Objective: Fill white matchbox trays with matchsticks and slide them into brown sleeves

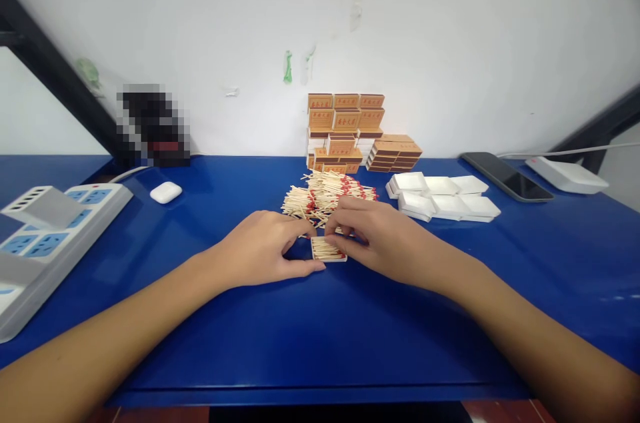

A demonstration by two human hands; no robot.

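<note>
A small white matchbox tray (345, 260) lies on the blue table, filled with a layer of matches (324, 250) whose red heads point right. Around the tray's left end, my left hand (265, 246) has its thumb at the near edge and its fingers at the far edge. My right hand (383, 236) is over the tray's right part, thumb and fingers pinched together at the matches; its fingertips partly cover them. Just behind both hands spreads a loose pile of red-headed matches (325, 190).
Stacked matchboxes (346, 120) stand against the wall, with more matchboxes (395, 153) beside them. White trays (445, 196) are piled at right, near a phone (507, 176) and a white device (567, 174). At left are a power strip (65, 230) and a white earbud case (166, 192).
</note>
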